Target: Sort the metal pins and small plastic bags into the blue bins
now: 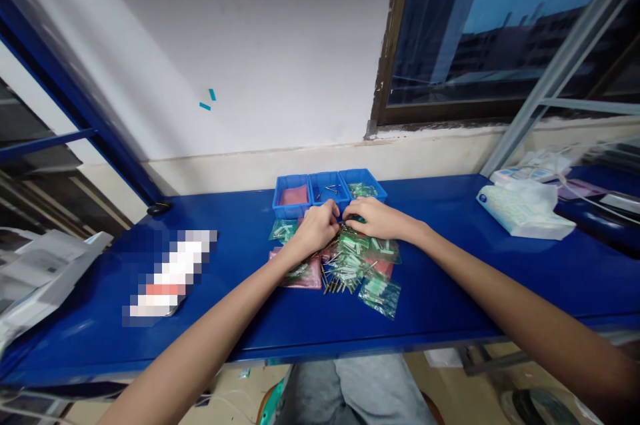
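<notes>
My left hand [319, 227] is closed over the pile on the blue table, with its fingertips drawn together. Close beside it my right hand [371, 217] is also closed, fingers curled inward near a bit of green bag. What either one grips is too small and hidden to make out. Beneath them lie several small clear green plastic bags [379, 295] with white pieces inside. Loose thin metal pins or screws [334, 283] spread out at the front of the pile. A pink bag [311, 276] sits under the left forearm.
Behind my hands stand three joined blue bins: a left bin [277, 201] with pink stuff, a middle bin [327, 183] with a few metal pieces, a right bin [383, 193] with green bags. A tissue pack [525, 215] lies right; white packaging [47, 271] lies left.
</notes>
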A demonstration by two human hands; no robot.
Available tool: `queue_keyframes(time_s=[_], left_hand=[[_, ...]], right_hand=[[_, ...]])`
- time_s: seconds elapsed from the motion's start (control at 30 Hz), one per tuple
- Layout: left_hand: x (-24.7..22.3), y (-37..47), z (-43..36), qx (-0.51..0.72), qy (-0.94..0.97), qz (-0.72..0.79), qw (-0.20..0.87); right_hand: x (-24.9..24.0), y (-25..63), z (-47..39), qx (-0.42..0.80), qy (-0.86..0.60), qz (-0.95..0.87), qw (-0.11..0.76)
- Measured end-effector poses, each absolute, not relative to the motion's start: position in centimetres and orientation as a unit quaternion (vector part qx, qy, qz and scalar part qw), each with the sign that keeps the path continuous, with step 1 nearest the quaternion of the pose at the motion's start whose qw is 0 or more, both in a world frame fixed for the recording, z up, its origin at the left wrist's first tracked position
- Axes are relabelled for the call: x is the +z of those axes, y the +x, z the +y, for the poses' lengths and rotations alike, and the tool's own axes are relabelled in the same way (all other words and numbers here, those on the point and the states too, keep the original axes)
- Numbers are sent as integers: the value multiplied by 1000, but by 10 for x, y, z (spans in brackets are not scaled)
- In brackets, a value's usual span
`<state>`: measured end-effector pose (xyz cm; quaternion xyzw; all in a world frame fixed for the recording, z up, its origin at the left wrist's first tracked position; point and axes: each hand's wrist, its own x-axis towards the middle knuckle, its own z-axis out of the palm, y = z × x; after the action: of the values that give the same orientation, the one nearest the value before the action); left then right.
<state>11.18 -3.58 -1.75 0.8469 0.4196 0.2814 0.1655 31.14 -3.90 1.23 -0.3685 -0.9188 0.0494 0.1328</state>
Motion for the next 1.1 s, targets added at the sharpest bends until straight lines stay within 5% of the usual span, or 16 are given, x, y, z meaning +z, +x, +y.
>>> queue_keyframes(time_s=[0.6, 1.1], left_hand=[[-20, 115, -33, 276, 857, 406, 158], [-6, 116, -50, 452, 823, 306, 155]], right_hand=[[10, 314, -36, 42, -363, -922, 130], [10, 299, -45, 74, -448, -840, 297]])
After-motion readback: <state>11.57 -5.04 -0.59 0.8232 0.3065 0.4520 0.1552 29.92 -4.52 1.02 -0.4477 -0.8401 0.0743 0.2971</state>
